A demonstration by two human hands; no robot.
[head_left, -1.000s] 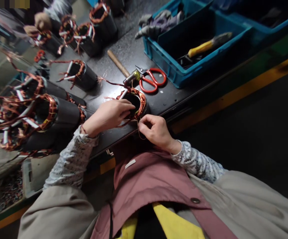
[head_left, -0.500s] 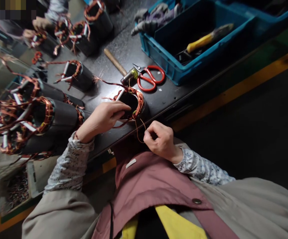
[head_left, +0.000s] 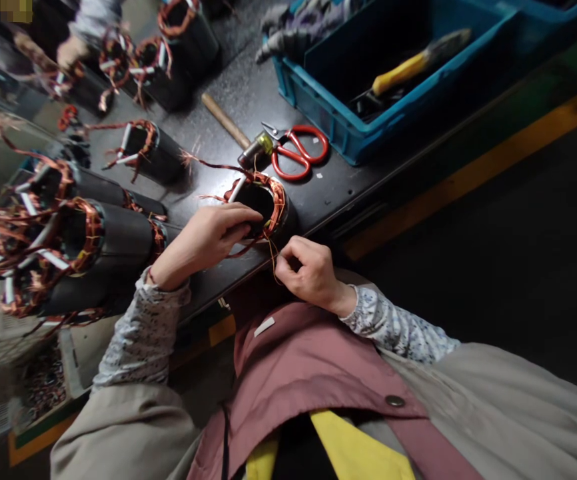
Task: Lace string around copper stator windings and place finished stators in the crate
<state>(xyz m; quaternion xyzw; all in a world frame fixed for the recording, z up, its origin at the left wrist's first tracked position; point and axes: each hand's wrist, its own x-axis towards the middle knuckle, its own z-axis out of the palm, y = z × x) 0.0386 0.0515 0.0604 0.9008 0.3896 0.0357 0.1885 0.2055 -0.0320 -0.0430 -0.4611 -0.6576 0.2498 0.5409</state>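
A motor stator (head_left: 281, 207) with copper windings stands on the dark bench, its round opening facing up. My left hand (head_left: 213, 237) lies over its near left rim, fingers together and fingertips reaching into the opening. Part of the winding is hidden beneath that hand. A thin yellowish cord (head_left: 271, 257) hangs from the stator's front edge. My right hand (head_left: 308, 270), just off the bench edge, is closed in a pinch on the cord. Beyond the stator lie red-handled scissors (head_left: 292, 160) and a hammer (head_left: 228, 123) with a wooden handle.
Several wound stators (head_left: 123, 230) are stacked at left, and another stator (head_left: 161, 157) stands behind. A blue bin (head_left: 318, 117) at the back right holds a yellow-handled tool (head_left: 401, 73), with gloves (head_left: 308, 30) on its edge. A co-worker's hand (head_left: 72, 52) touches a stator at upper left.
My right hand has moved left, closer to the stator, and the cord's loop looks narrower. My left hand stays on the rim. The view has shifted slightly.
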